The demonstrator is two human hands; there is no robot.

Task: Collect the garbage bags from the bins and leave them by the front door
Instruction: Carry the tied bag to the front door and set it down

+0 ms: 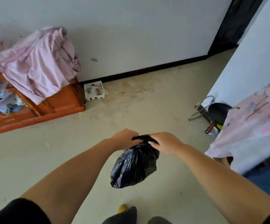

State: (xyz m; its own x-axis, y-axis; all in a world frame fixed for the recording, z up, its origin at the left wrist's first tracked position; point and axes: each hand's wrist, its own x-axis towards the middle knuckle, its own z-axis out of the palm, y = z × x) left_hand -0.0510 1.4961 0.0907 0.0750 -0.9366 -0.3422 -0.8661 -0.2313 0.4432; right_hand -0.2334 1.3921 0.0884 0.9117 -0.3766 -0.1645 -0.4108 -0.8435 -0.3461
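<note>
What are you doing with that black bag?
A person is holding a black garbage bag up off the floor, with the left hand and the right hand both gripping its gathered top. The bag hangs full and bunched shut. Nearby are a wooden cabinet draped with pink cloth and a small white tray by the wall. No door is clearly in view.

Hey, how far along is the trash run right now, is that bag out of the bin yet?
Done: one black bag is out of its bin, hanging above the floor. In hand: the left hand and right hand grip its gathered neck. Left: carrying it to the front door; no door or bin is in view.
</note>
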